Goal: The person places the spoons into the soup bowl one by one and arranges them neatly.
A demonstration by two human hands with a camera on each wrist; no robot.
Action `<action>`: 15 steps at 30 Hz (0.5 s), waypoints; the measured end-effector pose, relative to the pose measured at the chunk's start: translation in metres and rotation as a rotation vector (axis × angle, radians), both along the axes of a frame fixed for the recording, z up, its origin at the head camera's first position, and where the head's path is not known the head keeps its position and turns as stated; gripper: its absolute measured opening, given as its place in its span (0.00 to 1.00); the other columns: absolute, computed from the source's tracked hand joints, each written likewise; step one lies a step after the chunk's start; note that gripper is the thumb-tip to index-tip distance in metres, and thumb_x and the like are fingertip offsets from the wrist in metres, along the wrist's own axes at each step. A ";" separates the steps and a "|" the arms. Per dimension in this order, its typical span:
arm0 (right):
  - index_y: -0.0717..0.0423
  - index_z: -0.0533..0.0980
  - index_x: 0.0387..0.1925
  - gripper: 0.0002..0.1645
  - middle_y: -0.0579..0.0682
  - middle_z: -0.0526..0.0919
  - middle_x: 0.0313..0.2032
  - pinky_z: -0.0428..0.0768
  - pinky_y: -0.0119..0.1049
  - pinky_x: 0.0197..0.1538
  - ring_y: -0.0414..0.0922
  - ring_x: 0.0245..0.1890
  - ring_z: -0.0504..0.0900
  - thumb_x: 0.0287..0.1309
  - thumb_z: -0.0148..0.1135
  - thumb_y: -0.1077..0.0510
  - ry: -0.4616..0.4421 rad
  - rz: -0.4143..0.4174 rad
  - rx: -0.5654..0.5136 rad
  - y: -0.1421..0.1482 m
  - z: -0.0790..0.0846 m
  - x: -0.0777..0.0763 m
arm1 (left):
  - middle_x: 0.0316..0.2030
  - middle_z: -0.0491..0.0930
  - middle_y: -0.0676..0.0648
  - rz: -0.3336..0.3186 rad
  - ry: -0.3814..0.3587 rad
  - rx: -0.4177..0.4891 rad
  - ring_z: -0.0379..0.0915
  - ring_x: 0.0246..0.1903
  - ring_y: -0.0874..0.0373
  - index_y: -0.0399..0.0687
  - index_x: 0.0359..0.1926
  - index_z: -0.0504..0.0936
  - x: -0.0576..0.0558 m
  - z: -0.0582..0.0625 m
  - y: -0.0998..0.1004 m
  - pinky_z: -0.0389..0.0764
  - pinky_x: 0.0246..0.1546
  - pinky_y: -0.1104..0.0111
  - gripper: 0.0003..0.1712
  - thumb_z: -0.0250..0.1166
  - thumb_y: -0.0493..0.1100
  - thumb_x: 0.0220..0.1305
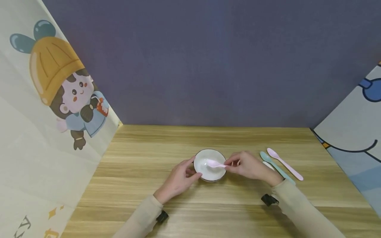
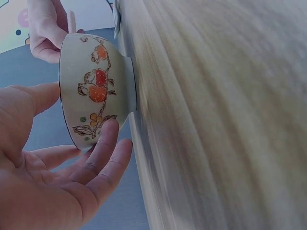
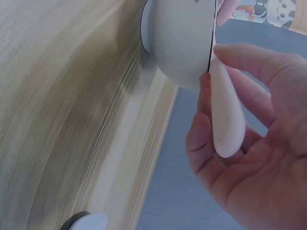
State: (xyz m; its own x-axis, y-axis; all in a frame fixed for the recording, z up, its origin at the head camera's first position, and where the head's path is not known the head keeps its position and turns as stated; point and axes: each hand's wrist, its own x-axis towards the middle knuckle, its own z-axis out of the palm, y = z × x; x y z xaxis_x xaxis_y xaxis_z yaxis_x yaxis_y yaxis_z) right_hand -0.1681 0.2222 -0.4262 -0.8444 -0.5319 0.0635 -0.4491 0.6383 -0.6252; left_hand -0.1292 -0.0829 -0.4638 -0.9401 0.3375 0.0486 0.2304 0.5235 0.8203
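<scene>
A white bowl (image 1: 209,155) with a dark rim stands upright on the wooden table. Fruit and leaves decorate its outside, which faces the left wrist view as a painted bowl (image 2: 88,62). My left hand (image 1: 180,178) holds it from the left, thumb at the near rim and fingers round the side. From the right, my right hand (image 1: 247,166) pinches a pale pink spoon (image 1: 214,164), whose head is inside the bowl. The spoon's rounded handle (image 3: 228,115) shows between thumb and fingers in the right wrist view. No contents can be made out in the bowl.
Right of the right hand lie a teal spoon (image 1: 272,162) and a pink spoon (image 1: 285,164), side by side. A white object (image 1: 268,164), partly hidden, lies beside the teal spoon. A dark blue-grey panel (image 1: 208,66) rises behind the table (image 1: 148,138), with printed cloths at both sides.
</scene>
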 end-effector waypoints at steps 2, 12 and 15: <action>0.50 0.92 0.41 0.06 0.40 0.89 0.34 0.80 0.29 0.34 0.34 0.31 0.80 0.63 0.77 0.55 -0.021 -0.017 0.001 -0.003 0.000 0.000 | 0.71 0.76 0.40 -0.005 -0.001 0.005 0.85 0.48 0.57 0.42 0.80 0.67 0.000 0.000 -0.001 0.88 0.52 0.61 0.42 0.71 0.51 0.73; 0.51 0.91 0.41 0.09 0.40 0.89 0.31 0.76 0.28 0.30 0.38 0.28 0.78 0.63 0.77 0.52 -0.058 -0.067 0.019 -0.012 0.001 0.001 | 0.71 0.77 0.40 -0.008 0.005 0.002 0.85 0.47 0.57 0.41 0.80 0.67 -0.002 -0.001 -0.001 0.88 0.50 0.63 0.42 0.71 0.52 0.73; 0.51 0.91 0.40 0.09 0.40 0.89 0.31 0.75 0.29 0.28 0.38 0.26 0.78 0.62 0.77 0.52 -0.058 -0.072 0.025 -0.014 0.001 0.001 | 0.70 0.77 0.40 -0.008 0.007 -0.004 0.85 0.47 0.57 0.40 0.80 0.67 -0.002 -0.001 -0.001 0.88 0.50 0.63 0.43 0.71 0.52 0.73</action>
